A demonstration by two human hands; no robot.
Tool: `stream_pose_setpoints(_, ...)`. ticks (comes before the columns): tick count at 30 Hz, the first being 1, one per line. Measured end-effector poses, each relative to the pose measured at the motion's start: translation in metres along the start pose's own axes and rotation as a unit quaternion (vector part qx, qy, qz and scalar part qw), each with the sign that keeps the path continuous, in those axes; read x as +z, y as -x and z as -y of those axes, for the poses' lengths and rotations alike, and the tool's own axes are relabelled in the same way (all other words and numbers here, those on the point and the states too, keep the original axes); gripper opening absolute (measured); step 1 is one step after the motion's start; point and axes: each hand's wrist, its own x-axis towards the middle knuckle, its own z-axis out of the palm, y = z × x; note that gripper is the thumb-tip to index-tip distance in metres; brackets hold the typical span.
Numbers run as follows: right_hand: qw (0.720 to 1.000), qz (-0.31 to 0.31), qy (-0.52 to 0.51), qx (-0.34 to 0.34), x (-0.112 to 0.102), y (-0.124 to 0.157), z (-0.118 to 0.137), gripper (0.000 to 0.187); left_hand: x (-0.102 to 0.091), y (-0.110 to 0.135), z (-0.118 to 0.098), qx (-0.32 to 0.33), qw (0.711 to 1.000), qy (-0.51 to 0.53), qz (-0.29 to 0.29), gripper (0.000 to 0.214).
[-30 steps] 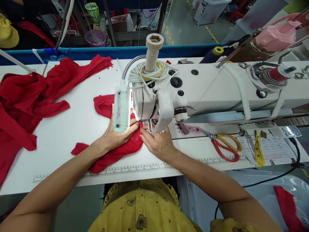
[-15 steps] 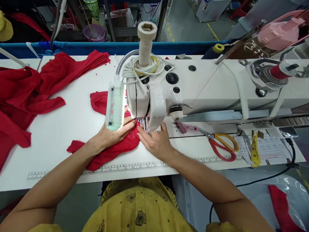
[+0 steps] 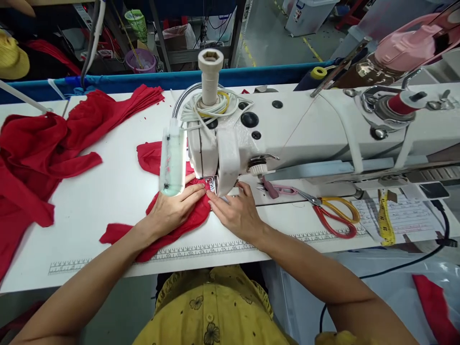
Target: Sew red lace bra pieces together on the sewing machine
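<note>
**Workpiece.** The red fabric piece [image 3: 192, 221] is a thin, matte knit panel with irregular cut edges and soft wrinkles. It lies flat on the white table [image 3: 108, 191], at the 6 o'clock side of the sewing machine [image 3: 305, 129] head.

**Orientation.** The near portion has its long axis running from 8 o'clock to 2 o'clock. A narrow tail ends at the 8 o'clock end. The 2 o'clock end sits at the presser foot [image 3: 210, 184]. A second lobe shows at 11 o'clock of the foot, partly hidden behind the gooseneck lamp [image 3: 172, 160].

**Hands.**
- The left hand [image 3: 176, 208] is laid open, palm down, on the fabric. Its fingers are straight and close together, aimed at 2 o'clock toward the foot. It presses and grasps nothing.
- The right hand [image 3: 239, 215] is also open and palm down, at 3 o'clock of the left hand. Its index fingertip touches the fabric edge just before the foot. It grips nothing.

**Markings.** A printed ruler scale [image 3: 201, 250] runs along the table's 6 o'clock edge; its numerals are too small to read. The sheet of paper [image 3: 406, 218] at 3 o'clock carries ruled print, also illegible.

**Nearby.** Red-and-yellow scissors [image 3: 336, 215] and a yellow tape measure [image 3: 385, 218] lie at 3 o'clock. A pile of red fabric [image 3: 39, 153] lies at 9 o'clock.
</note>
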Motion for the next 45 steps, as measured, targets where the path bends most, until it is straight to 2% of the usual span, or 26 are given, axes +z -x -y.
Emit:
stream_pose_setpoints(6,1.000,0.005,0.006,-0.008,0.001,-0.001,-0.002,0.025,0.004,0.000,0.008,-0.016,0.999,0.015,0.044,0.042)
stream_pose_setpoints(23,1.000,0.028,0.009,-0.006,-0.001,-0.001,-0.002,0.030,0.003,-0.002,0.005,-0.031,0.999,-0.016,0.032,0.041)
stream_pose_setpoints(31,0.999,0.042,0.008,0.007,0.001,-0.003,-0.001,0.031,0.009,0.002,0.024,-0.009,0.999,-0.023,0.036,0.038)
stream_pose_setpoints(39,0.999,0.035,0.023,-0.005,-0.004,-0.004,-0.002,0.022,-0.005,-0.007,0.000,-0.018,0.998,-0.051,0.042,0.035)
stream_pose_setpoints(45,0.999,0.019,0.028,-0.019,-0.003,-0.001,-0.002,0.020,-0.002,0.002,0.008,-0.013,0.999,-0.009,0.046,0.038)
